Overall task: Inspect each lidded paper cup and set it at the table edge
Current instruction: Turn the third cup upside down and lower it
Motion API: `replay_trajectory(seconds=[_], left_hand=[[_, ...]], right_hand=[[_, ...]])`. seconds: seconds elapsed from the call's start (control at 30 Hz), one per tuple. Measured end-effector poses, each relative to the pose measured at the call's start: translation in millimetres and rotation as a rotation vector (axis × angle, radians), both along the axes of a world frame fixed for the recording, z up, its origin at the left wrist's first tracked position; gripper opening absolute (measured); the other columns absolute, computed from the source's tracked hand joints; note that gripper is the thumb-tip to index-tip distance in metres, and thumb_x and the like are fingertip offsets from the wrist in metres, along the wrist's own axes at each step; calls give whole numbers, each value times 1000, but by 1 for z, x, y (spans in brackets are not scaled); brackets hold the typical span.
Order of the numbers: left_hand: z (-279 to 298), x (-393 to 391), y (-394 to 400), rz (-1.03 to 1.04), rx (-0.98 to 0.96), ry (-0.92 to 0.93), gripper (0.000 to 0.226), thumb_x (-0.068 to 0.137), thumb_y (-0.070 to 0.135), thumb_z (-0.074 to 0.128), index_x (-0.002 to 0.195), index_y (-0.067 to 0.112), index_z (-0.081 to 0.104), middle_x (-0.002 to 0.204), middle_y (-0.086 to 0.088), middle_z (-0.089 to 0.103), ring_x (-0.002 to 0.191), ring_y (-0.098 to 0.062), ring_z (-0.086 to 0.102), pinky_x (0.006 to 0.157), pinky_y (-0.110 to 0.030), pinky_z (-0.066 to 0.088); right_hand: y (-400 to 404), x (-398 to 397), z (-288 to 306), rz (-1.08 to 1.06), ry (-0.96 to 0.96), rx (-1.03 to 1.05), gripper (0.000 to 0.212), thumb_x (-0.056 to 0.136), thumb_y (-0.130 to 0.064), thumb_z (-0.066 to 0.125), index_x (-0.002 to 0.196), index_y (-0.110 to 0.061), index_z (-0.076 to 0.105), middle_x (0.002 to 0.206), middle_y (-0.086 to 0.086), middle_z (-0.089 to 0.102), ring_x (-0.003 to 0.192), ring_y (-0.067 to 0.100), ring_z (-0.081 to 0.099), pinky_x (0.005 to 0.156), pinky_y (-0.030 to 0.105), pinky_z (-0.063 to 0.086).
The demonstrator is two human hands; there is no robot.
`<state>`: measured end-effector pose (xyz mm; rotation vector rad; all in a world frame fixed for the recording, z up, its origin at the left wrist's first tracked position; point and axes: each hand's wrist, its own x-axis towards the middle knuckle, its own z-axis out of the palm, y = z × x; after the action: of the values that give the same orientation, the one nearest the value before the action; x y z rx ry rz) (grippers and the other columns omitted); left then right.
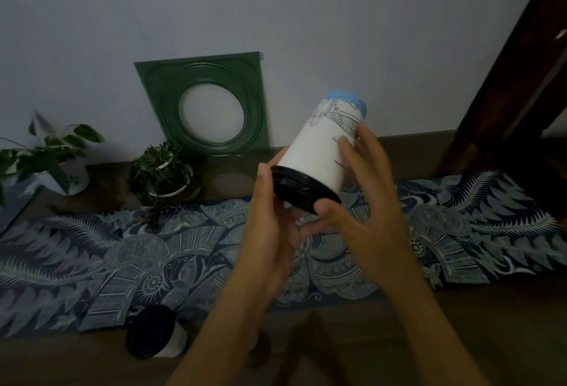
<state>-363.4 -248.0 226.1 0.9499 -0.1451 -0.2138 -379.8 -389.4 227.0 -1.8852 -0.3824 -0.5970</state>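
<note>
A white paper cup (316, 152) with a black lid and a blue band at its base is held in the air, tilted with the lid toward me and the base pointing up and away. My left hand (270, 226) grips it at the lid's left rim and underneath. My right hand (365, 189) holds its right side, fingers along the wall and thumb at the lid's lower edge. A second white cup (155, 336) with a black lid stands on the wooden table near the front edge, left of my left forearm.
A blue patterned cloth (92, 256) runs across the wooden table (460, 339). Two potted plants (162, 170) (52, 161) stand at the back left. A green square frame (208, 103) leans on the wall. A dark wooden post (521, 84) rises at right.
</note>
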Motion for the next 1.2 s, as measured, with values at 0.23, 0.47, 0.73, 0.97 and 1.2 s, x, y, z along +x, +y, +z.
replay_trajectory(seconds=[0.23, 0.47, 0.73, 0.97, 1.2], left_hand=[[-27, -1, 11, -47, 107, -42, 48, 108, 41, 36, 149, 19, 48, 147, -13, 58, 135, -34, 56, 103, -51, 52], [-59, -13, 12, -2, 189, -108, 45, 106, 34, 44, 143, 13, 57, 147, -12, 59, 140, -30, 51, 114, -45, 43], [-97, -36, 10, 126, 343, 61, 39, 90, 44, 63, 121, 23, 73, 123, -2, 75, 117, -21, 69, 95, -38, 60], [-142, -52, 9, 174, 329, 331, 14, 101, 25, 62, 103, 22, 75, 119, -11, 74, 109, -28, 72, 76, -36, 62], [-181, -68, 5, 120, 410, 545, 20, 103, 28, 60, 109, 11, 69, 114, -15, 75, 108, -35, 72, 101, -60, 52]], right_hand=[[-9, -13, -17, -33, 188, 216, 86, 79, -74, 56, 150, -27, 42, 161, -18, 29, 145, 1, 34, 112, 25, 43], [-9, -19, -41, -63, 310, 364, 59, 83, -60, 59, 133, -29, 57, 141, -10, 56, 121, -16, 51, 90, 7, 49], [-8, -28, -89, -68, 546, 494, 40, 80, -67, 56, 89, -30, 68, 94, -7, 73, 98, 15, 69, 85, 34, 58], [-5, -41, -134, -135, 802, 577, 35, 81, -63, 60, 91, -34, 75, 99, -5, 76, 88, 7, 74, 69, 23, 60], [-5, -57, -181, -208, 1010, 642, 25, 95, -45, 59, 101, -25, 72, 106, 7, 74, 96, 19, 72, 69, 26, 59]])
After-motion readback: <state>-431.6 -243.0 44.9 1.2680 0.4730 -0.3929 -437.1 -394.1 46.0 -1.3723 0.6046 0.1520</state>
